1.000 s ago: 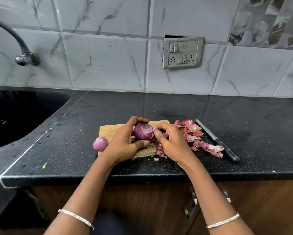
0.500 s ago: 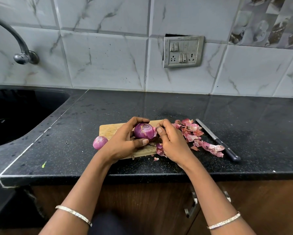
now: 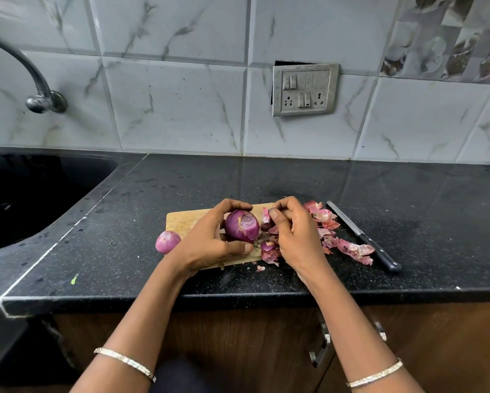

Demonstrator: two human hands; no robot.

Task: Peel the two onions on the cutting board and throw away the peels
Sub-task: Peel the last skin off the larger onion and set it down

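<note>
I see small onion (image 3: 167, 241) on desk (image 3: 124, 222), touching cutting board (image 3: 185, 220) at its 9 o'clock | left hand (image 3: 209, 239) grip clamped round big onion (image 3: 242, 226) above board | right hand (image 3: 296, 236) grip pinching a peel strip (image 3: 266, 215) at onion's 3 o'clock | peels (image 3: 349, 248) heaped further right | knife (image 3: 363, 236) beside them

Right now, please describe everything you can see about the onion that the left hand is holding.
The onion is round, dark purple and glossy, with a few pale scraps of skin on it. Its cut end, showing rings, faces the camera. The left hand grips it above the wooden cutting board, fingers over the top and thumb beneath. The right hand pinches a pink strip of peel next to the onion's right side; whether this strip is still attached is unclear.
</note>
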